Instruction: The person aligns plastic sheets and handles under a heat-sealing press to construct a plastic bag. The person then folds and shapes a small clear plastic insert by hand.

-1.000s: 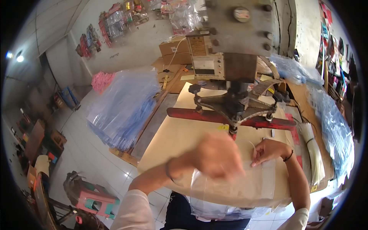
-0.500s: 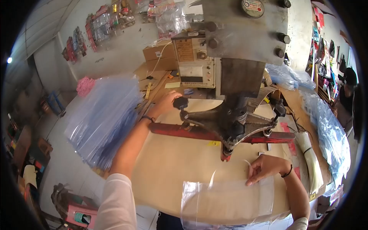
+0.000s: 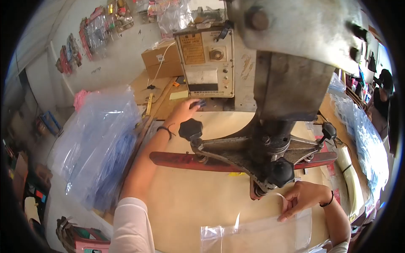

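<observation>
My left hand (image 3: 185,110) reaches to the back of the tan work surface (image 3: 185,189). Its fingers are closed round a small dark blue object (image 3: 201,103) by the control box; its kind is unclear. At the front right, my right hand (image 3: 304,198) pinches the upper edge of a clear plastic sheet (image 3: 261,232). A thin plastic strip (image 3: 276,195) curls out beside its thumb. Another narrow sliver stands up from the sheet's edge. Above the surface, between my hands, hangs a press head with a red bar (image 3: 219,163) and black knobs.
A stack of clear bluish plastic sheets (image 3: 97,143) lies to the left. The control box (image 3: 206,63) stands at the back beside a cardboard box (image 3: 162,61). On the right are a tied bundle of pale strips (image 3: 349,177) and crumpled plastic (image 3: 363,130). Another person (image 3: 382,97) is at far right.
My left hand has reached the small dark blue object and closed on it. My right hand keeps its pinch at the sheet's edge. The camera view has shifted, bringing the press closer.
</observation>
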A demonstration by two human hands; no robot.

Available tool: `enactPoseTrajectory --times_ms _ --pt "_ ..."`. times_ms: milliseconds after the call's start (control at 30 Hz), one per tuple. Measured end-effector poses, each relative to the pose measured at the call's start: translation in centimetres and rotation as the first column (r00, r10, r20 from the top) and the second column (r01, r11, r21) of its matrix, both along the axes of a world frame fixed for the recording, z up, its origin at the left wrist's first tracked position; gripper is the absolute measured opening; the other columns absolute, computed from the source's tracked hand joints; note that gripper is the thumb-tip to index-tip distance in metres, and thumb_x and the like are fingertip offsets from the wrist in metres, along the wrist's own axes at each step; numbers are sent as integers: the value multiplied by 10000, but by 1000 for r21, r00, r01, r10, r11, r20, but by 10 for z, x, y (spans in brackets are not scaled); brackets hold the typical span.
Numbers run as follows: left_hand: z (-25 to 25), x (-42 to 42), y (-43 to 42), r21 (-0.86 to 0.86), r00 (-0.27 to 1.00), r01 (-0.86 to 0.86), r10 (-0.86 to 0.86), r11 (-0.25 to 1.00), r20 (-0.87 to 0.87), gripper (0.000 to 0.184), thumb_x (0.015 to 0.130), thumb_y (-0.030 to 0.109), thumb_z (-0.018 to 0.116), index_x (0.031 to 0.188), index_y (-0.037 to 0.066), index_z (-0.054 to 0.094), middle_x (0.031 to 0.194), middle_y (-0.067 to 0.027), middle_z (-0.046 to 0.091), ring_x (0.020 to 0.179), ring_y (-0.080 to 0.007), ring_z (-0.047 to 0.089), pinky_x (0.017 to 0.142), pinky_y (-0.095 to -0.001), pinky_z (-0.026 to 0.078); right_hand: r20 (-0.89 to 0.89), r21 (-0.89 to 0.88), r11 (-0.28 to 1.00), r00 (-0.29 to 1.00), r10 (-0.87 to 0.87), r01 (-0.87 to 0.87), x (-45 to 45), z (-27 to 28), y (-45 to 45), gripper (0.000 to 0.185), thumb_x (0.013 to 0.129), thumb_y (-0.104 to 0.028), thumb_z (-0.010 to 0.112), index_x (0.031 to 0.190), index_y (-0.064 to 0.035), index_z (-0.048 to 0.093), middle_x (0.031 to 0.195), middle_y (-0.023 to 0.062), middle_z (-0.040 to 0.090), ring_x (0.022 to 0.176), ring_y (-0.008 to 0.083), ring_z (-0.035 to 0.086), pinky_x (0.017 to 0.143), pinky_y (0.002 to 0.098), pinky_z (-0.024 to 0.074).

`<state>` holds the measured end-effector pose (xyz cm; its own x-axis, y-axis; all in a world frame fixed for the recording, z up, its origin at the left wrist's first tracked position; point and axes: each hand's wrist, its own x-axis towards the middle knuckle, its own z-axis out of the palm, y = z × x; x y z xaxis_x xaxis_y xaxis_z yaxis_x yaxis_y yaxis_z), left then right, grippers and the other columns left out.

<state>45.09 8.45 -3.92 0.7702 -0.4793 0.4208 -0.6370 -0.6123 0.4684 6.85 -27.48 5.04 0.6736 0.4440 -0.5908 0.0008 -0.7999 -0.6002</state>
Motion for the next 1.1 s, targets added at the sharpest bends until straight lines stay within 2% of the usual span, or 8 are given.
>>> enactPoseTrajectory --times_ms 67,200,233,333,533,767,967,1100 --pt "0 0 3 -67 994 5 3 998 111 356 932 288 671 1213 70 671 1103 -227 683 1019 -417 637 881 -438 511 -51 49 999 999 -14 17 -1 -7 -6 312 815 -446 810 868 -141 773 777 -34 742 708 75 690 649 230 516" --pt "-11 15 20 -352 996 -70 83 933 23 364 960 254 643 1210 -11 647 1063 -187 706 975 -296 670 847 -375 512 10 69 998 1000 -11 10 -2 -3 -5 286 815 -394 826 841 -116 768 749 -21 734 694 63 684 630 224 514" --pt "-13 20 26 -485 993 32 26 874 112 383 1012 329 570 1141 -20 665 931 -109 695 871 -189 648 772 -332 502 35 90 996 999 -4 1 -2 -5 -7 274 813 -360 839 828 -96 766 735 -18 729 684 54 679 617 216 513" --pt "3 -2 61 -508 906 -369 180 778 -383 461 1046 431 483 1055 14 680 814 -40 639 762 -132 603 692 -295 473 40 154 987 998 -39 32 -6 -11 -9 279 800 -327 862 825 -68 762 730 -9 718 668 47 655 598 217 502" --pt "43 -81 84 -815 763 -422 -329 398 -556 520 981 521 471 1137 39 591 948 -114 673 793 -218 641 799 -404 520 174 50 999 985 7 -16 -8 -6 -6 287 791 -325 869 796 -61 756 746 -5 726 669 57 660 602 217 498" --pt "88 -164 87 -813 812 -402 -246 421 -529 503 966 475 377 1191 64 562 907 -95 591 724 -175 502 747 -359 449 195 214 974 974 -111 69 -11 -17 -15 286 789 -299 873 808 -45 742 699 8 715 635 88 671 570 220 491" --pt "109 -254 72 -855 779 -300 -409 423 -475 547 951 467 368 1259 51 547 828 -71 530 621 -145 377 659 -321 364 252 183 966 941 -226 183 -7 -14 -29 306 798 -301 858 773 -43 697 682 15 710 557 111 665 527 240 496" --pt "106 -295 60 -876 753 -283 -476 390 -455 567 944 466 372 1262 33 553 760 -65 519 566 -143 349 618 -325 360 490 37 996 867 -94 87 -13 -6 -27 289 799 -303 846 771 -56 698 658 66 706 549 164 677 529 292 516"
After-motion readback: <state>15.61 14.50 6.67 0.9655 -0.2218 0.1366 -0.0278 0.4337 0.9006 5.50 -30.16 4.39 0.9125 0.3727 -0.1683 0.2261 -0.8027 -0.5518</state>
